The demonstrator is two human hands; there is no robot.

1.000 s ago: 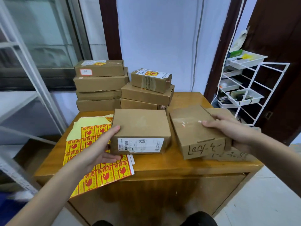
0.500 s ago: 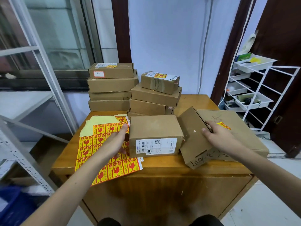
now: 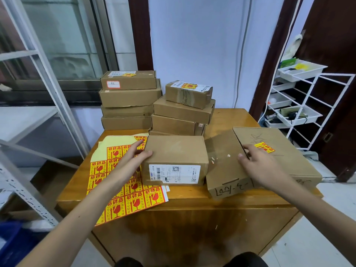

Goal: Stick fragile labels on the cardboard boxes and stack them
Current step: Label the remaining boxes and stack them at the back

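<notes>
Wooden and glossy, the cabinet top (image 3: pixel 227 120) is crowded: two stacks of labelled cardboard boxes (image 3: pixel 131 99) stand at the back against the pale wall, with a white wire rack (image 3: pixel 300 105) off to the right.

The risk I'd flag is the tilted box (image 3: pixel 225 160), the one with marker writing on its front. It leans with one edge up on the flat wide box (image 3: pixel 277 151) and its near corner sits close to the cabinet's front edge, so a careless nudge could slide it off. The label sheet (image 3: pixel 123 178) is partly pinned under the barcode box (image 3: pixel 176 158), so pulling a sticker could drag or tear it.

The left hand (image 3: pixel 133 160) has its fingers loosely extended, thumb on the barcode box's top left edge, the other fingertips just beyond over the sheet; it holds nothing. The right hand (image 3: pixel 260 162) lies fairly flat across the seam where the tilted box meets the wide one, thumb on the tilted box, fingers reaching toward the yellow fragile label (image 3: pixel 264 147) just past them. I can't tell whether they pinch anything.
</notes>
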